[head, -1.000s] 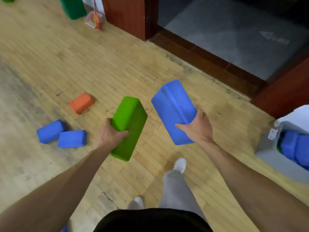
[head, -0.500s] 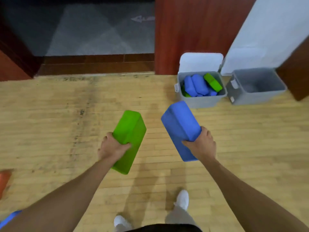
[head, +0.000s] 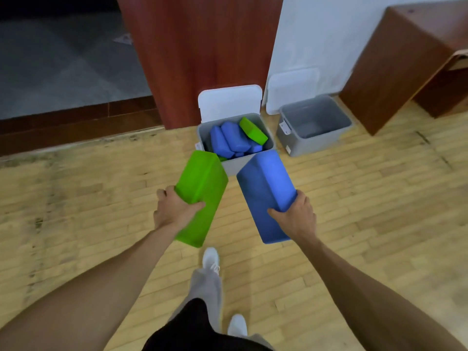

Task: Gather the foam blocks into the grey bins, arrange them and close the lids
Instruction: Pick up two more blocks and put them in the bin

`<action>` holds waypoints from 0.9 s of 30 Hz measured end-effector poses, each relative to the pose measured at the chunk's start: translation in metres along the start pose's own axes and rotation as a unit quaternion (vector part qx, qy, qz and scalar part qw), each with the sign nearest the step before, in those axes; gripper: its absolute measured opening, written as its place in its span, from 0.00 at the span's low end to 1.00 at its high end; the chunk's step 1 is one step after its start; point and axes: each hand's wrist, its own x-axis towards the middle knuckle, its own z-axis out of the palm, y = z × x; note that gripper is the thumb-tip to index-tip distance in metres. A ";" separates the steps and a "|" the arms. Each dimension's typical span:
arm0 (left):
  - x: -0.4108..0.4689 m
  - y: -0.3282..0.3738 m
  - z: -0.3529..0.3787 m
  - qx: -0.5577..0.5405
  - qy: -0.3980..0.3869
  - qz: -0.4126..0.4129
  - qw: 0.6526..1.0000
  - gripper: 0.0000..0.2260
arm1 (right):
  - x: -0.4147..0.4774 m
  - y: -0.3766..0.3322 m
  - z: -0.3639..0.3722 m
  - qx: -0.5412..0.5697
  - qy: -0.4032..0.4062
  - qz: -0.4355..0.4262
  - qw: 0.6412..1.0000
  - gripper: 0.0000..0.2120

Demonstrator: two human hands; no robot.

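Green block [head: 202, 183] clasped by left hand [head: 174, 211]; blue block [head: 263, 183], right hand [head: 296, 216].

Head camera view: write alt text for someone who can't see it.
A person's left hand grips a green foam block and the right hand a blue foam block, held out toward an open grey bin holding blue and green blocks. A second grey bin stands to its right, lid up.
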 end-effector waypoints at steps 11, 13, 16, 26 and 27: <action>0.217 0.095 0.020 -0.080 -0.057 -0.090 0.991 0.41 | 0.205 -0.102 0.033 -0.085 -0.056 0.063 0.993 0.40; 0.258 0.130 0.014 -0.091 -0.058 -0.073 0.991 0.41 | 0.242 -0.130 0.038 -0.062 -0.063 0.062 0.994 0.40; 0.313 0.169 0.008 -0.098 -0.038 -0.072 0.992 0.41 | 0.294 -0.154 0.037 -0.032 -0.056 0.069 0.996 0.40; 0.480 0.242 0.052 -0.008 -0.124 -0.139 0.982 0.41 | 0.487 -0.161 0.061 0.023 -0.091 0.185 0.978 0.43; 0.499 0.246 0.057 0.006 -0.143 -0.137 0.980 0.40 | 0.505 -0.160 0.068 0.037 -0.103 0.196 0.974 0.43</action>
